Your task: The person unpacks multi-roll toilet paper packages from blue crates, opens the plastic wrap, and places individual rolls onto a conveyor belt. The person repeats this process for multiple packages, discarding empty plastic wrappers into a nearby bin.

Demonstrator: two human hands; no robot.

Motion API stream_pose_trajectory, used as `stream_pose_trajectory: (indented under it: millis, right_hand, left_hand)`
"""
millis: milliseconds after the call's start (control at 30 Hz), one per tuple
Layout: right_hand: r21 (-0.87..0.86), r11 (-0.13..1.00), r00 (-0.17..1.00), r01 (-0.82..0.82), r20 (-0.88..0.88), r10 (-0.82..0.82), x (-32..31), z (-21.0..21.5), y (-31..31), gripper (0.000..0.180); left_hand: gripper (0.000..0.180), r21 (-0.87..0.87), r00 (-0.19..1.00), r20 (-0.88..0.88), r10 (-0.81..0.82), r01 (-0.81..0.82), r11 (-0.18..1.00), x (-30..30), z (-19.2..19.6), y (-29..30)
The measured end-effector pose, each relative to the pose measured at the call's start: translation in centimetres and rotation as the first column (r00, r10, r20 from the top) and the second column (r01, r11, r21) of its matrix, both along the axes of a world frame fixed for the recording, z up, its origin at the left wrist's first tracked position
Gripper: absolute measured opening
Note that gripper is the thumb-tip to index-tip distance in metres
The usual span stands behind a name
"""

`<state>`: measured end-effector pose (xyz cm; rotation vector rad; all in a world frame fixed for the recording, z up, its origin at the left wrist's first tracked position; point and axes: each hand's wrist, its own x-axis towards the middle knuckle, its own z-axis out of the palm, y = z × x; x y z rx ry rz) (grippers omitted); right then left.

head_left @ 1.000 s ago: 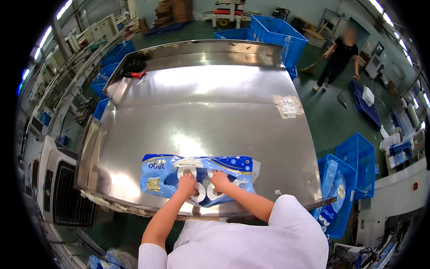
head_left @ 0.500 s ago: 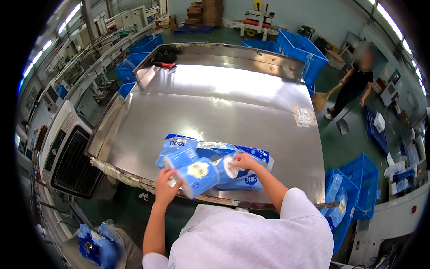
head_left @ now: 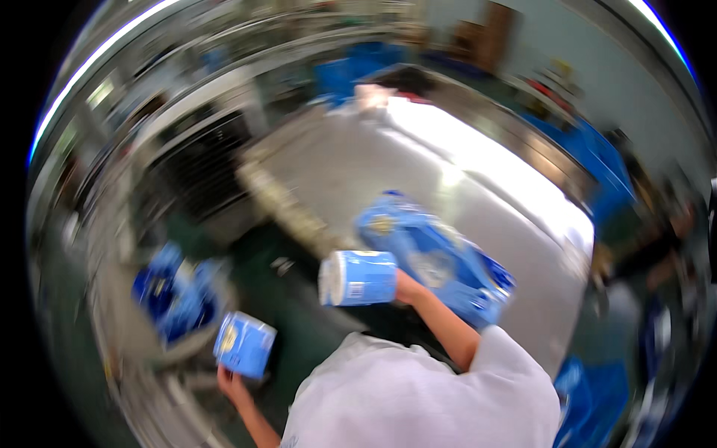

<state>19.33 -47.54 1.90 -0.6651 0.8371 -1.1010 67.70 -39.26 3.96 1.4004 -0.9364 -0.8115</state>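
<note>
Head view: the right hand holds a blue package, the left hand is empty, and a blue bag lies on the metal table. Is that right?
Not quite: the left hand isn't empty. The head view shows it holding a blue package too. The rest stands.

The wrapped rolls are light blue (the shirt whitish).

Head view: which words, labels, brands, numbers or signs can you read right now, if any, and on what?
None can be read.
Light-blue plastic-wrapped pack in the left hand: yellowish patch, too blurred.
Light-blue pack with white end in the right hand: small white label, too small and blurred.
Long blue plastic packaging on the shiny metal table: markings too blurred.
</note>
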Motion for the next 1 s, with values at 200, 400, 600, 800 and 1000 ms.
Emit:
stream_pose_trajectory:
  millis: [200,400,600,800,1000]
  right_hand:
    - [0.011,0.897,0.875,-0.442,-0.218,0.433,21.3,2.2,0.8,0.027]
    - [-0.182,0.448,0.483,-0.875,-0.37,0.794,42.1,7.6,4.5,0.027]
    - [-0.588,0.124,0.518,-0.799,-0.568,0.64,66.5,12.7,12.3,0.036]
    - [-0.642,-0.101,0.633,-0.76,-0.766,0.112,86.8,14.4,24.7,0.051]
    - [-0.221,-0.222,0.273,-0.95,-0.931,-0.241,93.6,13.7,33.4,0.058]
  left_hand:
    - [0.039,-0.144,0.89,0.265,0.372,-0.345,0.928,8.2,6.0,13.5]
    - [0.039,-0.334,0.31,0.55,0.776,-0.769,0.544,11.9,12.3,30.6]
    - [0.039,-0.347,-0.233,0.594,0.77,-0.938,-0.015,18.9,12.5,45.0]
    - [0.047,-0.044,-0.211,0.857,0.47,-0.939,-0.34,30.3,10.5,53.4]
    - [0.047,0.296,0.137,0.844,0.519,-0.926,-0.236,37.4,7.9,54.3]
